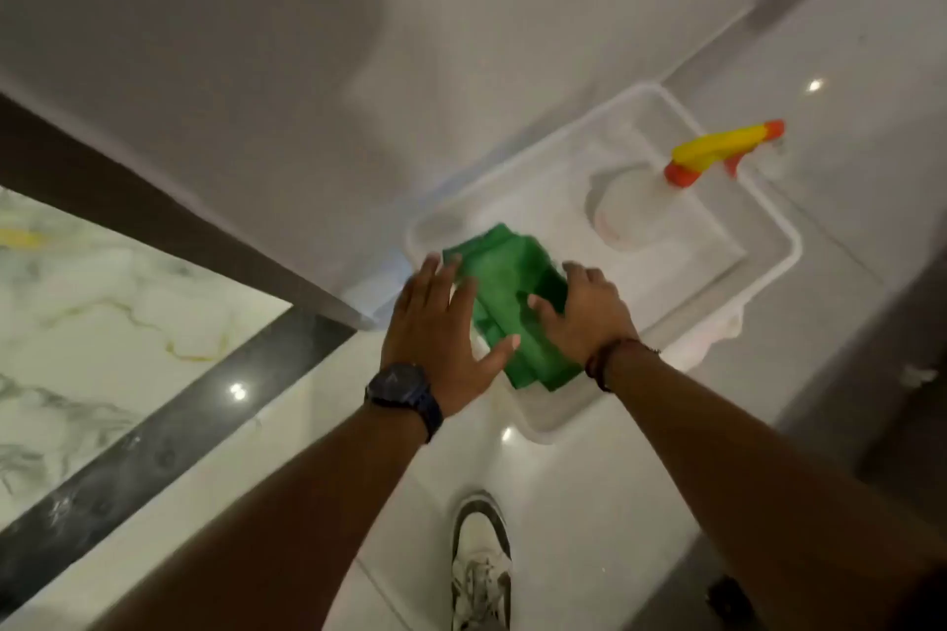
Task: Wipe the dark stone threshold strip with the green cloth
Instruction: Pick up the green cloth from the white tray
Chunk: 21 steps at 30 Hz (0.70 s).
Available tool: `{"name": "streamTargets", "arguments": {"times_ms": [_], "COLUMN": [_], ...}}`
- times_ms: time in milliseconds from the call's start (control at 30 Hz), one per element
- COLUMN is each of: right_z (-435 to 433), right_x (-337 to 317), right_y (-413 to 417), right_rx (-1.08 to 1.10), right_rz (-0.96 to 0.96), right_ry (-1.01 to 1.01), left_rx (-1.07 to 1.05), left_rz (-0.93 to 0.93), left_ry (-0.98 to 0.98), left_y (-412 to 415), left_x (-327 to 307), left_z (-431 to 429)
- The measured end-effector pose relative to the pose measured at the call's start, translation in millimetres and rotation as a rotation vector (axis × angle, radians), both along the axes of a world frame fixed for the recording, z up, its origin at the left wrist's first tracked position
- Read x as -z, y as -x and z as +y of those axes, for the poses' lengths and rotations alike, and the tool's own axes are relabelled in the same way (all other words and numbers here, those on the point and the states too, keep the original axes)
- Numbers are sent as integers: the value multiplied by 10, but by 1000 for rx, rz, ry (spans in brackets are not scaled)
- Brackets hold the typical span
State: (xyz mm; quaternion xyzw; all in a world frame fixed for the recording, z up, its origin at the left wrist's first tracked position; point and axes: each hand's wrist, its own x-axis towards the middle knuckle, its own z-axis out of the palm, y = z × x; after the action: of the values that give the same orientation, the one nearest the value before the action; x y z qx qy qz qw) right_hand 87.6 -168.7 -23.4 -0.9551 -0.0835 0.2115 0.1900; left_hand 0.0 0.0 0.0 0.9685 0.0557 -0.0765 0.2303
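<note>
A folded green cloth (pixel 512 302) lies in the near corner of a white tray (pixel 768 266) on the floor. My left hand (pixel 435 338), with a dark watch on its wrist, rests flat on the cloth's left edge with fingers spread. My right hand (pixel 584 313) lies on the cloth's right side, its fingers curled over the fabric; whether it grips the cloth is not clear. The dark stone threshold strip (pixel 153 446) runs diagonally across the floor at the lower left, apart from both hands.
A white spray bottle (pixel 640 205) with a yellow and orange trigger head stands in the tray's far right part. Marbled white tiles (pixel 77 323) lie beyond the strip. A white wall corner (pixel 358 307) meets the strip's far end. My shoe (pixel 481 564) stands on the white floor below.
</note>
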Motion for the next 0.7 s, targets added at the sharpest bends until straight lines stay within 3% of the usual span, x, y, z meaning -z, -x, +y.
{"name": "streamTargets", "arguments": {"times_ms": [200, 433, 567, 700], "right_z": [48, 89, 358, 925], "right_x": [526, 332, -126, -287], "right_y": [-84, -27, 239, 794], "right_rx": [-25, -159, -397, -533], "right_rz": [-198, -232, -383, -385], "right_ry": [129, -55, -180, -297], "left_rx": [88, 115, -17, -190], "left_rz": [34, -8, -3, 90], "left_ry": [-173, -70, 55, 17], "left_y": [-13, 73, 450, 1204], "left_x": [636, 582, 374, 430], "left_z": [-52, 97, 536, 1210]}}
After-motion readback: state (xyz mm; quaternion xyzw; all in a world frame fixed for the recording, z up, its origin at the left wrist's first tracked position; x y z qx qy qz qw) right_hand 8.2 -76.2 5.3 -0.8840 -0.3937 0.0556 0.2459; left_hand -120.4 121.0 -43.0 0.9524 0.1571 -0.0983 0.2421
